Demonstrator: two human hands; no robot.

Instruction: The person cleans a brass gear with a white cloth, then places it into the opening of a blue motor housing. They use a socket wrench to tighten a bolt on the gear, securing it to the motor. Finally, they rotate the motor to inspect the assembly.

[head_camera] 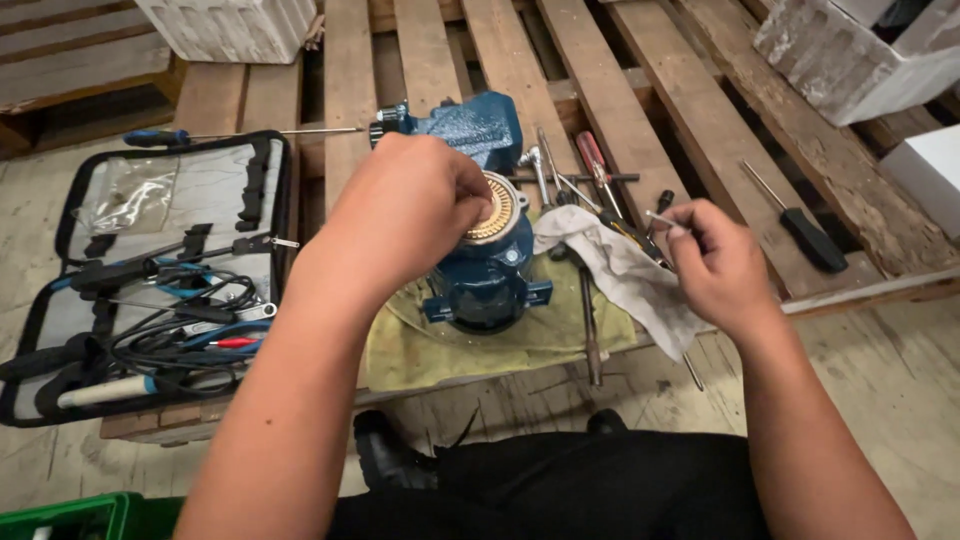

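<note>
A blue motor-like housing stands upright on a yellow-green cloth on a wooden pallet. Its open top shows a round brass-coloured toothed part. My left hand rests on that top, its fingers pinched at the brass part. My right hand hovers to the right of the housing and pinches a thin metal pin or small tool between its fingertips. A grey-white rag lies between the housing and my right hand.
An open grey tool case with cables and tools lies at the left. Screwdrivers and wrenches lie behind the rag, and a black-handled screwdriver farther right. White foam blocks sit at the back. A green crate is at bottom left.
</note>
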